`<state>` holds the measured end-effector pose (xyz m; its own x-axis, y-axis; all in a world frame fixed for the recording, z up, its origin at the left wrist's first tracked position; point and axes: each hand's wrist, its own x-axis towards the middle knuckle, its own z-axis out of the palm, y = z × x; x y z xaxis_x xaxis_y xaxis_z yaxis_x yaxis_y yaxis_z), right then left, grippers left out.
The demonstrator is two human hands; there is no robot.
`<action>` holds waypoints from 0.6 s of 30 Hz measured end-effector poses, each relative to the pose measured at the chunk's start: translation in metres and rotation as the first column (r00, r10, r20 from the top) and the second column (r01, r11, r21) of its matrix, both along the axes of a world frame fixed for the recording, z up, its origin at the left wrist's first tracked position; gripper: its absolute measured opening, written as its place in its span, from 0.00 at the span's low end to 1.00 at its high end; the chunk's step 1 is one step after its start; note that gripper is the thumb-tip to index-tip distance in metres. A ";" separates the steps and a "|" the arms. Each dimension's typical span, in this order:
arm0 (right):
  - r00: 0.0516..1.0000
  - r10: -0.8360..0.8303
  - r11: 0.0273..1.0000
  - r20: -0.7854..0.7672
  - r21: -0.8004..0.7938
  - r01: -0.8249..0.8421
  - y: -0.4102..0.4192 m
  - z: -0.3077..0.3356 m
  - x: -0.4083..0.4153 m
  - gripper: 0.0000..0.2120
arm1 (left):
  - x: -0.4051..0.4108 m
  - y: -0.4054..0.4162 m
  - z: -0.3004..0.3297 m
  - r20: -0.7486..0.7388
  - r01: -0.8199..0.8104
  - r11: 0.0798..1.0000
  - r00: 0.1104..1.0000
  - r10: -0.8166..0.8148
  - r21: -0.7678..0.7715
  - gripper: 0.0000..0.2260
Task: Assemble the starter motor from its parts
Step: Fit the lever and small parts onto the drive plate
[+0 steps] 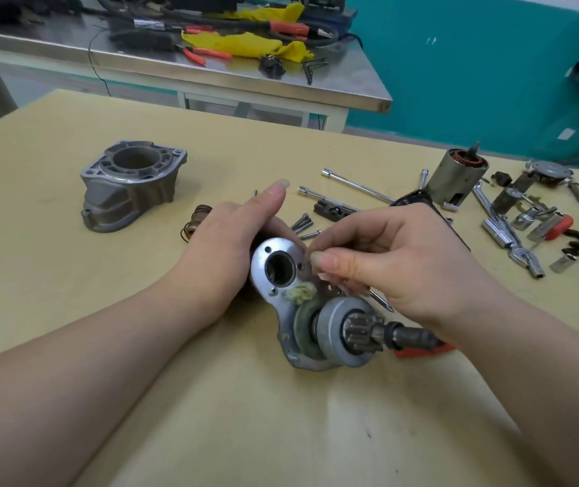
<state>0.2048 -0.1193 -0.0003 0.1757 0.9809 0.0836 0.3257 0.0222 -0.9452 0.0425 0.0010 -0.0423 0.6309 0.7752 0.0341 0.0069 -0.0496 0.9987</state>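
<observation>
Gripping the starter assembly [282, 275] — left hand [225, 237]; right hand [379, 254] pinching a screw beside it.

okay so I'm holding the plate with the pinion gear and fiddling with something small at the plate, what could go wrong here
1. The right hand pinches something small at the mounting plate. If it slips, it could drop into the plate's open bore or get lost among the loose screws.
2. The left hand alone steadies the assembly, and the pinion gear end overhangs, so it may tip or roll.
3. A screwdriver tip pokes out under the right hand and could scratch parts.
</observation>
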 end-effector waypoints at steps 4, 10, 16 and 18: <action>0.995 0.053 0.999 0.085 -0.004 -0.053 0.007 -0.005 -0.002 0.02 | 0.001 0.001 -0.003 0.027 -0.015 1.000 1.000 0.015 0.003 0.30; 0.975 0.027 0.999 0.221 0.033 -0.035 0.009 -0.009 -0.004 0.04 | 0.001 0.003 -0.005 0.038 -0.016 1.000 0.999 0.016 0.001 0.29; 0.980 0.026 1.000 0.196 0.012 -0.029 0.010 -0.009 -0.005 0.03 | 0.001 0.003 -0.005 0.027 -0.021 1.000 0.999 0.021 -0.010 0.29; 0.997 0.024 1.000 0.076 -0.017 -0.023 0.010 -0.009 -0.006 0.07 | 0.001 0.003 -0.006 0.026 -0.030 1.000 0.999 0.030 -0.003 0.29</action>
